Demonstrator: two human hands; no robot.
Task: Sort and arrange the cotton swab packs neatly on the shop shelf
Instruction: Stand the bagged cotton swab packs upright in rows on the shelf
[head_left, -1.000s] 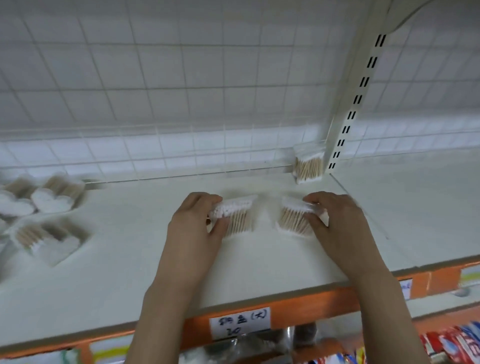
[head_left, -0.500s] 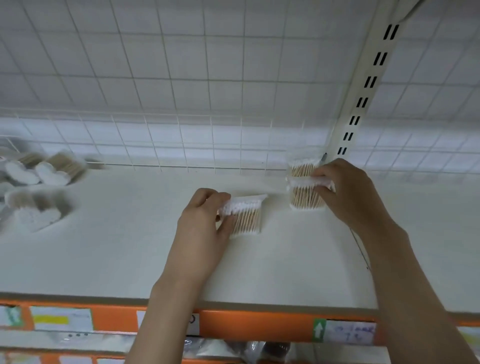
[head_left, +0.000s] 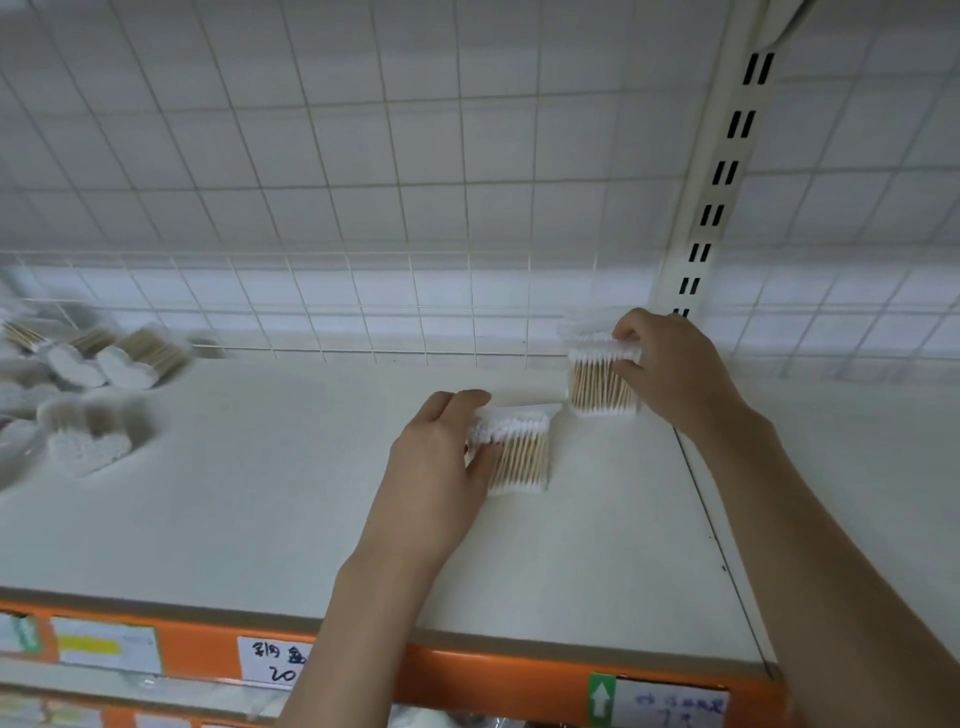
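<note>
Two clear rectangular packs of wooden cotton swabs lie on the white shelf board (head_left: 260, 509). My left hand (head_left: 441, 467) grips the nearer pack (head_left: 522, 452) by its left end, mid-shelf. My right hand (head_left: 670, 369) holds the far pack (head_left: 597, 382) by its top edge at the back right corner, beside the slotted upright (head_left: 722, 176). Behind that pack another clear pack (head_left: 582, 325) is partly hidden. A loose heap of heart-shaped swab packs (head_left: 88, 400) sits at the far left, blurred.
A white wire grid (head_left: 363, 208) closes the shelf's back. The orange front rail (head_left: 493, 675) carries handwritten price labels. A seam at the right divides this board from the neighbouring shelf board (head_left: 857, 467). Lower shelves with goods show under the rail.
My right hand has carried its pack from mid-shelf back to the rear corner by the upright. My left hand and its pack have stayed in place. The camera has tilted upward.
</note>
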